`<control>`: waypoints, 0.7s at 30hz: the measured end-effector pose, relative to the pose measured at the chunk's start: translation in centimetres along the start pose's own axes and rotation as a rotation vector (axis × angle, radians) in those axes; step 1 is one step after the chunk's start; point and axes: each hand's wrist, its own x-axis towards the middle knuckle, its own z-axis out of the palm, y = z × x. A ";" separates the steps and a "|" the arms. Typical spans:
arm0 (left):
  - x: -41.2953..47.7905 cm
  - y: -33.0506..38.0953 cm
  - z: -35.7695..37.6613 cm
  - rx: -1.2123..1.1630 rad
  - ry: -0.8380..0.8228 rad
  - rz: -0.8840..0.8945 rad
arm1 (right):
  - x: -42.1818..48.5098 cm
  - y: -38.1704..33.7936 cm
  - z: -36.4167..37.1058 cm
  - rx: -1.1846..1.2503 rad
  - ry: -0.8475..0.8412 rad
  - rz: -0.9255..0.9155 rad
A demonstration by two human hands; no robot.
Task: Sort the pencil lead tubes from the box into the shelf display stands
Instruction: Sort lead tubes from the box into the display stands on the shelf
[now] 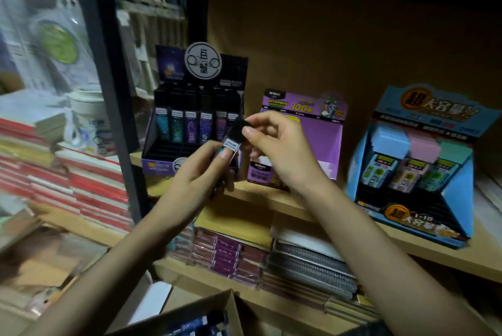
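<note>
A black-capped pencil lead tube (233, 138) with a white label is held between both hands in front of the shelf. My left hand (202, 172) grips its lower part, and my right hand (274, 145) pinches its black top. Behind them stands a dark purple display stand (160, 164) with a back row of similar tubes and empty front slots. A cardboard box (217, 305) at the bottom edge holds more tubes (195, 327).
A purple, mostly empty display stand (336, 142) and a blue stand (423, 172) with pastel-capped tubes sit to the right on the wooden shelf (271, 197). Notebooks are stacked on the shelf below and at left. A black upright post (114, 77) divides the shelving.
</note>
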 end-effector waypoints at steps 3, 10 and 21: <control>1.3 -1.1 -2.5 0.396 0.034 0.049 | 2.0 -0.2 0.0 -0.067 0.087 -0.045; 1.5 -3.9 -7.9 0.958 0.050 0.036 | 6.8 0.8 0.3 -0.319 0.273 -0.275; 0.4 -5.3 -8.5 1.097 -0.080 0.063 | 8.9 3.0 2.8 -0.533 0.182 -0.359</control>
